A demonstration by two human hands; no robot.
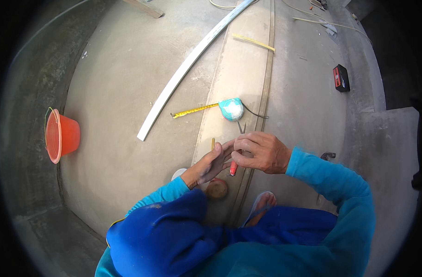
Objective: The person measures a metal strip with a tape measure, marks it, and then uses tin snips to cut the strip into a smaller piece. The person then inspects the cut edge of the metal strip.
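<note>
My right hand (262, 151) is closed around a red-handled tool (233, 168) with two thin pointed tips apart at its far end. The fingers hide its middle. My left hand (212, 163) is beside it, fingers stretched out toward the right hand's fingertips; whether they touch the tool cannot be made out. A short yellow strip (213, 143) shows just past the left thumb; I cannot tell if it is held or lies on the floor. Beyond both hands lies a turquoise-and-white tape measure (231, 110), its yellow blade pulled out to the left and a dark cord at its right.
A long pale metal bar (183, 69) crosses the concrete floor. Farther off lies a yellow strip (253, 42) across a floor groove. An orange bucket (69, 135) stands at left, a black-and-red box (341, 78) at right. Below my left hand is a round brown object (216, 189).
</note>
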